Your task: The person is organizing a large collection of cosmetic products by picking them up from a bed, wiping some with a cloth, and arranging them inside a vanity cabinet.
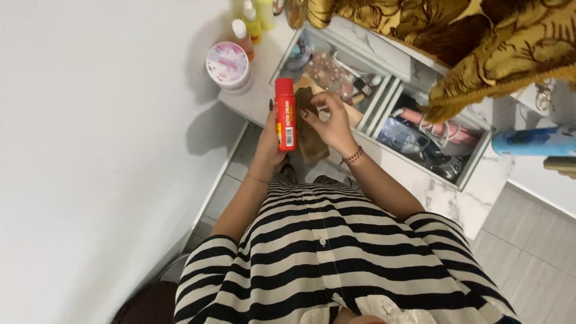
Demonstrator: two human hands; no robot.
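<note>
My left hand holds a red tube upright, with a barcode label near its lower end. My right hand, with a beaded bracelet at the wrist, is just right of the tube. Its fingers pinch a brown piece of cloth or paper that hangs behind the tube. Both hands are raised over the corner of a white marble-patterned vanity. My black-and-white striped shirt fills the bottom of the view.
A white jar with a pink lid and several small bottles stand at the vanity's corner. Two open drawer compartments hold cosmetics and cords. Gold-brown fabric hangs top right; a blue can lies at right. A white wall is to the left.
</note>
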